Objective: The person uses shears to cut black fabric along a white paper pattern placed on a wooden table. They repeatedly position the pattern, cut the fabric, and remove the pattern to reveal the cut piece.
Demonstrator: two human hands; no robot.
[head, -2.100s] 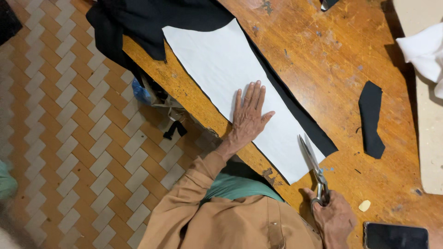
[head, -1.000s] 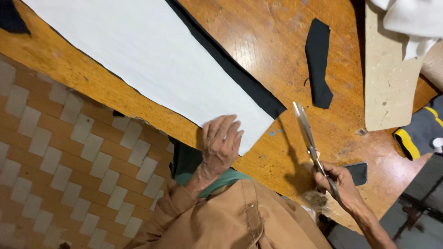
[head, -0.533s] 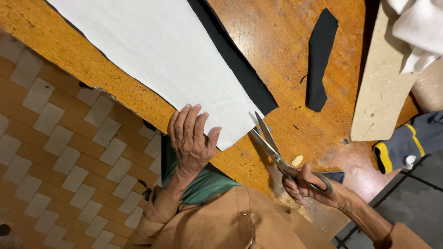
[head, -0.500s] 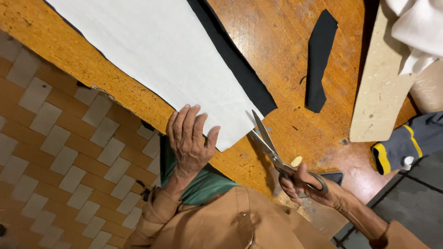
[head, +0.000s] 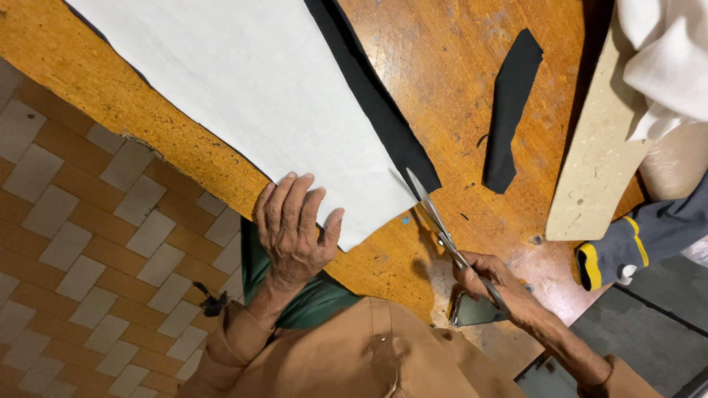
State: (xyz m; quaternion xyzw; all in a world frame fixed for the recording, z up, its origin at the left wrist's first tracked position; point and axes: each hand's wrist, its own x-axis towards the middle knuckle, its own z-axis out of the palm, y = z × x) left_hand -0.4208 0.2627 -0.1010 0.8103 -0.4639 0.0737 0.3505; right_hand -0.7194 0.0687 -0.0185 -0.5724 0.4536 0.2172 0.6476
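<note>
A long white pattern sheet (head: 243,96) lies over black fabric (head: 376,110) on a worn wooden table (head: 457,66). My left hand (head: 293,230) rests flat on the sheet's near corner at the table edge, fingers spread. My right hand (head: 495,284) grips the handles of steel scissors (head: 436,217). Their blades point up at the end of the black fabric strip, tips touching its corner beside the white sheet.
A cut strip of black cloth (head: 510,103) lies further right. A pale board (head: 599,147) crosses the table's right side with white cloth (head: 664,59) on it. A dark phone (head: 476,309) sits near my right wrist. Tiled floor (head: 81,250) lies left.
The view has shifted along the fabric to its near end. My left hand slid down to the sheet's corner, and my right hand brought the scissors' tips up to the black fabric.
</note>
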